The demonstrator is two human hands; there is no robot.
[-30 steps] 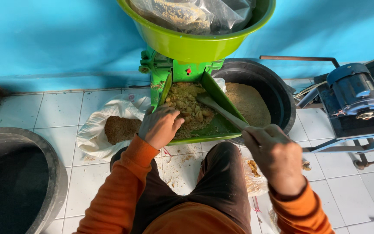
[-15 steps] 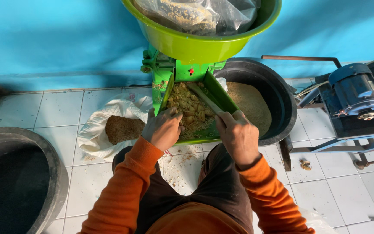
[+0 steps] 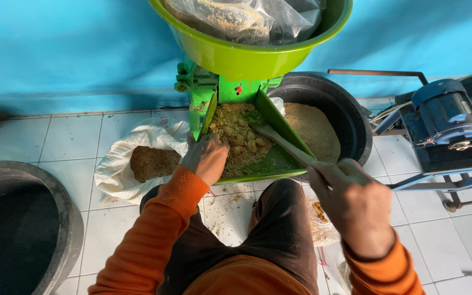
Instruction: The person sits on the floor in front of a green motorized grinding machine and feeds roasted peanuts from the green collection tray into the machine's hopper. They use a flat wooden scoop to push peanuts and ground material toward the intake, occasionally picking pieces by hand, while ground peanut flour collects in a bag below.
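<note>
Right hand (image 3: pixel 356 210) – grip pinching a spatula (image 3: pixel 282 143) whose blade lies in the green tray (image 3: pixel 279 164); left hand (image 3: pixel 207 157) – fingers curled into the feed mash (image 3: pixel 236 136) beside it.

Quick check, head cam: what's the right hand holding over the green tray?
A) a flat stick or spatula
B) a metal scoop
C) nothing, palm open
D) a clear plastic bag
A: the right hand is closed around a flat stick whose tip lies in the crumbly mix on the green tray, while the left hand rests on that mix.
</note>
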